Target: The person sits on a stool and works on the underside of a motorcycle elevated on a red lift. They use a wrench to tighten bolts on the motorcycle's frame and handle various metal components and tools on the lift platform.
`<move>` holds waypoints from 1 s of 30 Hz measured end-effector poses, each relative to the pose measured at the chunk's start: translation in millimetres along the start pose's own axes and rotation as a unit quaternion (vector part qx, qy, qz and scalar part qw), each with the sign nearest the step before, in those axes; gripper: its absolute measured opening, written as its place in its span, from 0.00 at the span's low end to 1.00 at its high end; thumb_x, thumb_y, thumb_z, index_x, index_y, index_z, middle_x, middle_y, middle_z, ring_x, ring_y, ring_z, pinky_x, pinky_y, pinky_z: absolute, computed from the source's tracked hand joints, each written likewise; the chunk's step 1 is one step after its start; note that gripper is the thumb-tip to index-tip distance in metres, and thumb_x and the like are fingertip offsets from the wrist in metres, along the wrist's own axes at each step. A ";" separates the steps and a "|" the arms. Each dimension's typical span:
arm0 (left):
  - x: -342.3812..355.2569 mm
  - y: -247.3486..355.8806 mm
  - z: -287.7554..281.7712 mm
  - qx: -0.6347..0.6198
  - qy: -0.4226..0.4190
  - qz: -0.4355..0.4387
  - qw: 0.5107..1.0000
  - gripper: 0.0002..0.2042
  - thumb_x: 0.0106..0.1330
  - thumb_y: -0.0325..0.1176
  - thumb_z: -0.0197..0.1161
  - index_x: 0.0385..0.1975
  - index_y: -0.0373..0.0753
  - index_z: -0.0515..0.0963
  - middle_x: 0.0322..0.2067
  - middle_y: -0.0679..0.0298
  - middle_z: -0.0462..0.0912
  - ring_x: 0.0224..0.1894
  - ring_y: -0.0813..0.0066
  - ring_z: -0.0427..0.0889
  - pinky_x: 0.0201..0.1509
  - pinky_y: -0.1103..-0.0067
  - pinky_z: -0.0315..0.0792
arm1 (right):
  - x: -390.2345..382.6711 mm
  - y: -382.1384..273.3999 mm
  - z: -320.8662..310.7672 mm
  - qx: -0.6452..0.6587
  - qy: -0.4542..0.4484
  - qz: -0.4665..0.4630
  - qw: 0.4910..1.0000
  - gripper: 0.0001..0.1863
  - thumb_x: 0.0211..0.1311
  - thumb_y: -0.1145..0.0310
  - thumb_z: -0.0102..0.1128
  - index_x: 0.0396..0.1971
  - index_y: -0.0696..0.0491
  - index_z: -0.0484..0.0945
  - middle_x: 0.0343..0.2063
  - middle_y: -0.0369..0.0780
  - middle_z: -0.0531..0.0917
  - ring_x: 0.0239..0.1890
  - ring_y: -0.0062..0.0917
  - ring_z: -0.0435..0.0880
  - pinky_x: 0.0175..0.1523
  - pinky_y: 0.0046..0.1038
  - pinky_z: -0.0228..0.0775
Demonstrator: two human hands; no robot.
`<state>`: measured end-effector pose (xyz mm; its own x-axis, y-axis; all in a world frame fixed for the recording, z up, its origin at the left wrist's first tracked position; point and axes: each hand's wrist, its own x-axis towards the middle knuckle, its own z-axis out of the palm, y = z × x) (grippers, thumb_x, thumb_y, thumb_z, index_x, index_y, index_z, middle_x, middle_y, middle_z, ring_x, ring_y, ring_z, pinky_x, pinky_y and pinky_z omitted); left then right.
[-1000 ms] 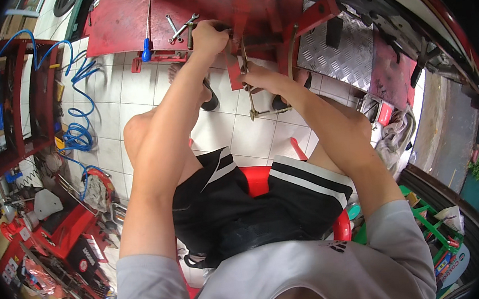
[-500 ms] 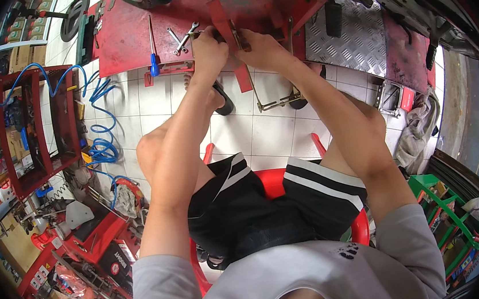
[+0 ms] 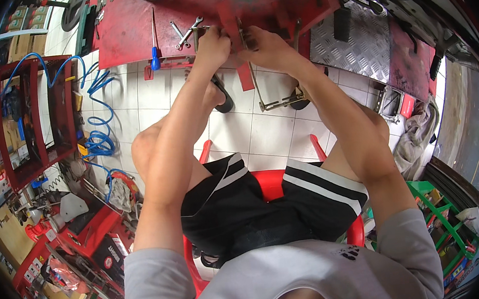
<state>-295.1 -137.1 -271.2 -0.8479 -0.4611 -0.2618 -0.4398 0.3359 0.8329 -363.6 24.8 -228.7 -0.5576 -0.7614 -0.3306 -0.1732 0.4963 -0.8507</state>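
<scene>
I sit on a red plastic chair (image 3: 271, 184) facing a red metal machine platform (image 3: 135, 27). My left hand (image 3: 214, 41) and my right hand (image 3: 264, 46) are both closed on a red metal bracket (image 3: 232, 26) at the platform's front edge. The hands sit side by side, nearly touching. A small metal part shows between my fingers; I cannot tell what it is. Two wrenches (image 3: 187, 32) and a blue-handled screwdriver (image 3: 154, 48) lie on the platform just left of my left hand.
A coiled blue air hose (image 3: 95, 114) lies on the tiled floor at left beside a red tool cart (image 3: 32, 120). A checker-plate panel (image 3: 359, 45) and a grey rag (image 3: 420, 135) are at right. Green crates (image 3: 446, 227) stand at lower right.
The view has shifted, so the platform and my hands now sit higher and more centred. Both hands stay gripped on the red bracket.
</scene>
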 end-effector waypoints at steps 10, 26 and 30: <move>-12.8 5.0 16.5 -0.308 0.053 -0.060 0.948 0.13 0.59 0.26 0.53 0.43 0.29 0.75 0.40 0.54 0.81 0.41 0.69 0.80 0.46 0.75 0.72 | 6.9 -2.6 5.5 0.035 0.035 -0.023 0.998 0.29 0.47 0.55 0.63 0.49 0.56 0.75 0.41 0.44 0.83 0.45 0.33 0.82 0.51 0.30 0.71; -5.3 6.7 16.7 -0.395 0.031 -0.126 0.909 0.13 0.63 0.30 0.52 0.46 0.34 0.71 0.39 0.54 0.80 0.38 0.67 0.82 0.39 0.73 0.77 | 9.7 -10.4 -3.1 0.056 -0.008 -0.002 0.998 0.26 0.55 0.68 0.60 0.56 0.57 0.70 0.49 0.42 0.79 0.54 0.28 0.76 0.60 0.27 0.63; -9.4 14.2 14.2 -0.169 0.067 -0.051 0.982 0.12 0.62 0.33 0.54 0.43 0.35 0.74 0.37 0.52 0.82 0.40 0.59 0.83 0.44 0.69 0.75 | 12.6 2.5 -1.8 0.052 0.022 -0.033 0.998 0.32 0.47 0.56 0.64 0.53 0.54 0.72 0.44 0.42 0.82 0.46 0.29 0.80 0.53 0.28 0.68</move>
<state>-297.6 -116.3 -263.9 -0.7480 -0.5892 -0.3056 -0.3784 0.0003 0.9256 -372.5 17.2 -234.2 -0.5833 -0.7708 -0.2563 -0.1274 0.3985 -0.9083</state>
